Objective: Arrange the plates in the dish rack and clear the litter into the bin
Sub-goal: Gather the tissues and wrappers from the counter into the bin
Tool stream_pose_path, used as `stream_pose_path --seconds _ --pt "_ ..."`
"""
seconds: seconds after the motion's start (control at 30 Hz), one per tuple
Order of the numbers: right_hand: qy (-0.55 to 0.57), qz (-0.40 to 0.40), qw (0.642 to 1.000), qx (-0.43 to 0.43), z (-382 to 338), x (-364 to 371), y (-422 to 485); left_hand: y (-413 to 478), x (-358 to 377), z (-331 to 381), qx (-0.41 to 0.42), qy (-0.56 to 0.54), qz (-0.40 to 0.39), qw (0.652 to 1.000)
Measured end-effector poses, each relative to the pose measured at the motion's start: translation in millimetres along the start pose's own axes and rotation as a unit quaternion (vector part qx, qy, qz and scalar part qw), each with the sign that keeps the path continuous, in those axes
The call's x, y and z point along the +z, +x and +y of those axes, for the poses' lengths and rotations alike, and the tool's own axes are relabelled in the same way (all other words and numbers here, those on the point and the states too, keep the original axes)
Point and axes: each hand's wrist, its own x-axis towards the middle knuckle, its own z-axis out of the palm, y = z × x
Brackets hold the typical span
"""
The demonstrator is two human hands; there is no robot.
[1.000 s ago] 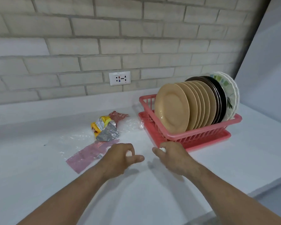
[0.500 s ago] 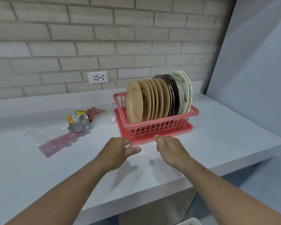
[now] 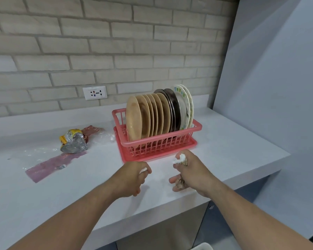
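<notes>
Left hand and right hand each clutch crumpled white scraps, perhaps tissue. Plates fill the dish rack at twelve o'clock; wrappers lie at ten. Grip tight until over the bin.

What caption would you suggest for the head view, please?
Left hand and right hand grip white scraps before a pink dish rack holding plates.
</notes>
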Motion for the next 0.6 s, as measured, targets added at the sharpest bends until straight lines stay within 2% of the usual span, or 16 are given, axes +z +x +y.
stream_pose_path --seconds 0.13,0.3,0.5,0.6 --pt "-0.069 0.038 0.997 -0.024 14.4 -33.8 -7.0 4.8 22.7 25.6 0.047 0.064 0.035 0.996" --pt "-0.104 0.011 0.994 -0.022 35.3 -85.3 -18.8 10.9 67.2 66.6 0.04 0.036 0.054 0.997" --pt "-0.079 0.002 0.997 -0.002 84.6 -151.8 -27.0 27.7 153.3 112.4 0.032 0.024 0.05 0.998" --pt "-0.054 -0.019 0.997 0.043 118.4 -173.4 -33.5 34.3 199.0 118.9 0.033 0.03 0.032 0.998"
